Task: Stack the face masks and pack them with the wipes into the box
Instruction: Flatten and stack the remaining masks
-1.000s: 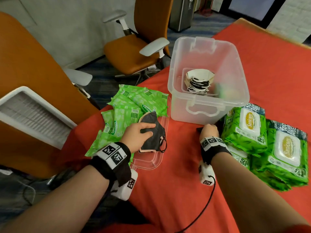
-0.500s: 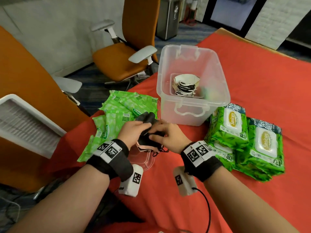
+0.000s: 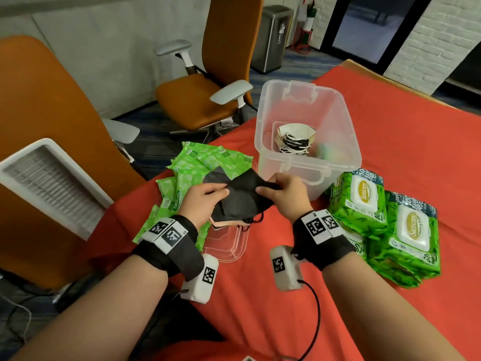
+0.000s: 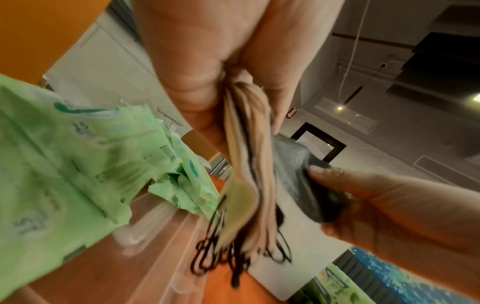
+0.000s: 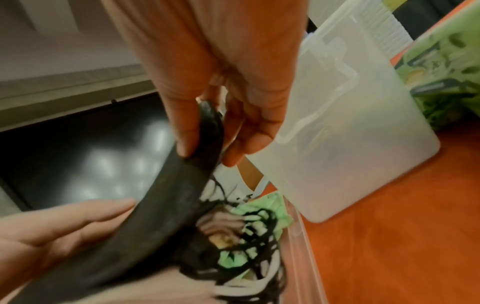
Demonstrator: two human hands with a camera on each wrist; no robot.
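Observation:
A stack of face masks, a black mask on top of pink ones, is held between both hands just above a shallow clear tray. My left hand grips the stack's left side, thumb on top. My right hand pinches the black mask's right edge. In the left wrist view the pink masks sit between thumb and fingers, ear loops dangling. In the right wrist view thumb and fingers pinch the black mask. The clear box behind holds another mask stack.
Small green wipe packets lie left of the tray. Large green wipe packs are piled at the right, beside the box. The table has a red cloth. Orange chairs stand past the table's left edge.
My right hand came over from beside the large wipe packs and took hold of the black mask. Both hands now hold the stack raised slightly off the tray.

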